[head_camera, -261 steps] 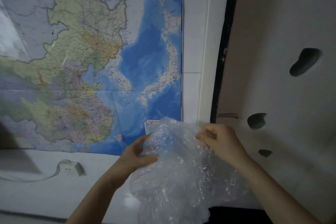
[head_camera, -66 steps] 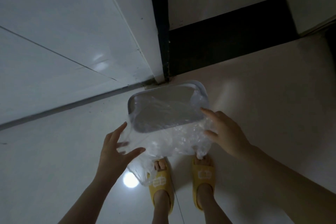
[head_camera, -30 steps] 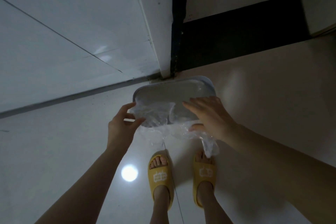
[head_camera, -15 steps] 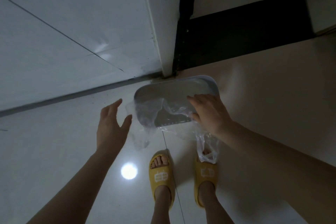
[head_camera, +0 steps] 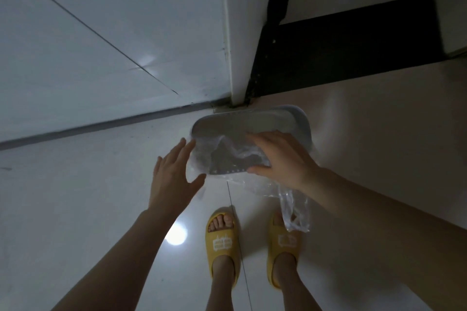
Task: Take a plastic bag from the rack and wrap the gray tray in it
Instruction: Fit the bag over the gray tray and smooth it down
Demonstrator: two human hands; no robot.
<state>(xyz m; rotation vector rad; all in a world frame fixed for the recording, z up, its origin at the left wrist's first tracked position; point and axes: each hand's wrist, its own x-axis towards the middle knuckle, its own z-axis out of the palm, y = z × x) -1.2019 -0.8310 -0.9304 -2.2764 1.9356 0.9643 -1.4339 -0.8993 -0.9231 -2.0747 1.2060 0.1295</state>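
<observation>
The gray tray (head_camera: 252,124) is held up in the air above the floor, its long side facing me. A clear plastic bag (head_camera: 294,206) is draped over its near part and hangs down below it on the right. My right hand (head_camera: 283,156) grips the tray's near edge through the plastic, thumb underneath and fingers on top. My left hand (head_camera: 174,171) is at the tray's left end with fingers spread, touching or nearly touching the plastic there and holding nothing.
Below are two feet in yellow slippers (head_camera: 222,242) on a glossy white floor (head_camera: 75,209). A white wall (head_camera: 101,33) and a white corner post (head_camera: 242,33) rise ahead, with a black baseboard strip (head_camera: 341,45) to the right.
My left hand, which had let go of the bag and drawn away, has come back toward the tray's left end. The right hand keeps its grip; the tray has hardly moved.
</observation>
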